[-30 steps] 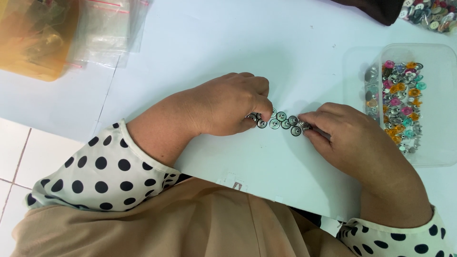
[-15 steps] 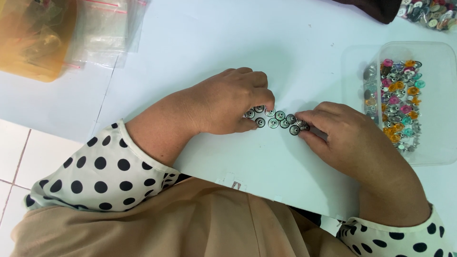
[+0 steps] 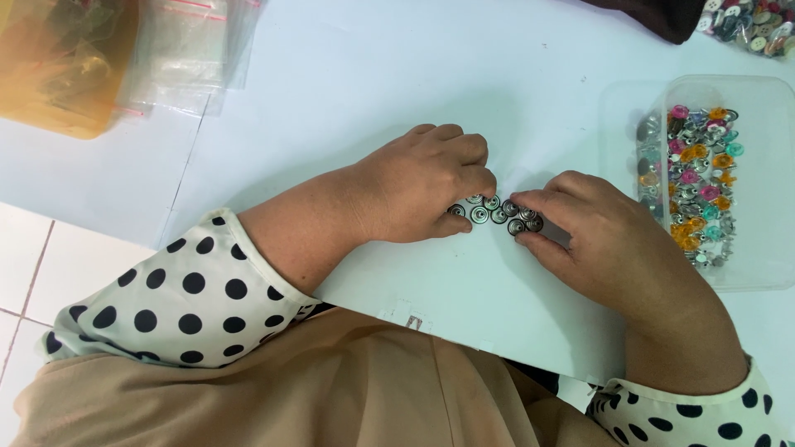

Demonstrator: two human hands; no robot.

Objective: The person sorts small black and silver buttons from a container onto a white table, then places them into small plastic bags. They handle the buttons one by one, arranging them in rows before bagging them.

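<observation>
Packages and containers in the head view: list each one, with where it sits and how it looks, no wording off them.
Clear zip bags: top left on the white table, flat, stacked, see-through with red seal strips.
Amber bag: far top left corner, translucent orange-yellow, bulky.
Clear plastic tray: right of the right hand, rectangular, holding mixed coloured buttons.
Labels, signs, screens: none visible.

I see small round metal snap buttons on the white table, between my left hand and right hand; a clear plastic tray of mixed coloured buttons sits right.
</observation>
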